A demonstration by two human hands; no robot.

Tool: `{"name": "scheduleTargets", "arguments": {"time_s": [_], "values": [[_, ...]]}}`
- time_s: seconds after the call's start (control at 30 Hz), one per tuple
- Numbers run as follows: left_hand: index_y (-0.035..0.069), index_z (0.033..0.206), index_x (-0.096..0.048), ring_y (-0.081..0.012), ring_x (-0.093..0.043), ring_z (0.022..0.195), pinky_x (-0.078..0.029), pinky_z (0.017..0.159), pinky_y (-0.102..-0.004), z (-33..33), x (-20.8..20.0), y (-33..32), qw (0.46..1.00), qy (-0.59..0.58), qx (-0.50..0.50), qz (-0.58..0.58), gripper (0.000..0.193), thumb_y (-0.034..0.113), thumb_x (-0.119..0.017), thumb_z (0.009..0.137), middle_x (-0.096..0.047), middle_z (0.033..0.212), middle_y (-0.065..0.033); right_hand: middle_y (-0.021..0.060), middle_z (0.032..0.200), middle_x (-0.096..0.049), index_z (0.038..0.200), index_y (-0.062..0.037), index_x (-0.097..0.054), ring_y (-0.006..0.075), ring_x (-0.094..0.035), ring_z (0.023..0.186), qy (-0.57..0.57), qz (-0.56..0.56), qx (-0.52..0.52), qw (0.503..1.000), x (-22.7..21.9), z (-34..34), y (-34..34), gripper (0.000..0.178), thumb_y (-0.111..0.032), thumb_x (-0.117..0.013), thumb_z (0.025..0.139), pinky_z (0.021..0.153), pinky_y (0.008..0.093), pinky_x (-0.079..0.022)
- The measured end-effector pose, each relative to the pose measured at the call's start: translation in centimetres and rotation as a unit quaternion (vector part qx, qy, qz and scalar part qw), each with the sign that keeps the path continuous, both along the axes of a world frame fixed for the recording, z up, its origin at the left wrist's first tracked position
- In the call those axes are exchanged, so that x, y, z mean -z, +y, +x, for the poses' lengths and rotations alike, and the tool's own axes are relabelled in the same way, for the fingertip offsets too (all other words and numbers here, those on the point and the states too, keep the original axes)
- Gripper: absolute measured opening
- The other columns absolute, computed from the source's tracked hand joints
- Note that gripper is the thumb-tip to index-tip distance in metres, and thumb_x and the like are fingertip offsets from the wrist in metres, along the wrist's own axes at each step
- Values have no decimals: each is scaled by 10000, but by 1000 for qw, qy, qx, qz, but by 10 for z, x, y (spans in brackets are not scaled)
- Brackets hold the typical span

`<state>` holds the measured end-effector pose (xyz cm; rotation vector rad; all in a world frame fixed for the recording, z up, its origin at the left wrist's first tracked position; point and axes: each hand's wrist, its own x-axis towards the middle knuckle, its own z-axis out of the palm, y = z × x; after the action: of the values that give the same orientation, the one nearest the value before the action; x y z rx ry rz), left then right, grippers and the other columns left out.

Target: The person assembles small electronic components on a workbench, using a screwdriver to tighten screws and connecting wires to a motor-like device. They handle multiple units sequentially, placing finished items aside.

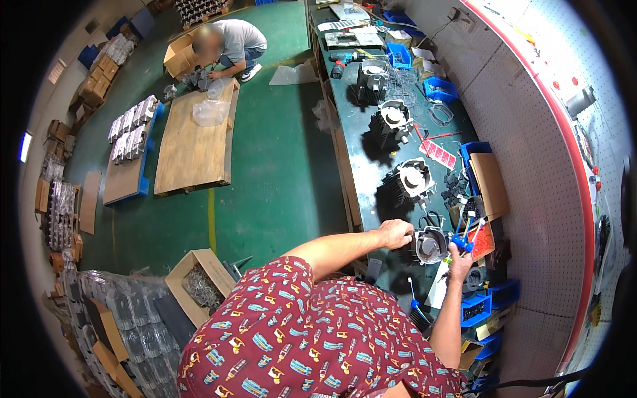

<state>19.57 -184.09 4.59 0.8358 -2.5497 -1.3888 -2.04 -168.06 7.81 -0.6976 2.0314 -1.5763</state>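
Observation:
My left hand (395,233) grips the left side of a black finned engine cylinder (430,244) that stands on the dark green workbench (358,166). My right hand (459,263) is at the cylinder's right side and holds a blue-handled tool (464,237) against it. Farther up the bench stand three more finned cylinders in a row: one (410,180) closest, another (391,122) beyond it, and the farthest (371,79) near the bench's end.
Blue parts bins (479,306), cardboard boxes (492,186), red cards (438,154), cables and a cordless drill (344,60) lie along the bench. On the green floor are wooden pallets (196,146), an open carton (199,281) and wrapped parts. A person (229,46) crouches by a box.

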Motion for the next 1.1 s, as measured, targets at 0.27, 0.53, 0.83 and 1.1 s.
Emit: {"name": "scheduleTargets", "arguments": {"time_s": [0.27,0.53,0.83,1.1], "values": [[15,1079,-667,-349,-633,1034,-510,914,-439,15,-7,3,990,104,-71,-58,311,153,-640,802,-661,1028,-186,51,801,-661,939,-24,-668,56,-499,528,-115,-34,106,987,-34,-9,13,218,-233,-610,967,419,197,-372],[-9,1081,-656,-91,-625,839,-537,751,-269,19,-100,35,871,312,-88,369,218,177,-658,968,-688,961,-43,-9,798,-638,1024,-91,-610,48,-554,597,-242,-20,-102,965,-86,122,-7,111,-180,-655,975,435,175,-404],[13,1207,-609,-105,-620,880,-531,806,-288,62,-112,26,856,324,-200,350,314,244,-627,995,-669,1009,-39,99,938,-706,1084,-15,-625,139,-665,693,-371,-95,-100,918,-68,151,-2,283,-285,-621,997,575,276,-564],[16,776,-656,-137,-588,560,-482,547,-297,100,-113,-33,975,132,-181,-9,294,281,-737,877,-635,674,-89,52,849,-709,1068,-44,-643,23,-505,558,-280,-22,-54,958,-77,154,-34,168,-158,-673,949,468,154,-378]]}}
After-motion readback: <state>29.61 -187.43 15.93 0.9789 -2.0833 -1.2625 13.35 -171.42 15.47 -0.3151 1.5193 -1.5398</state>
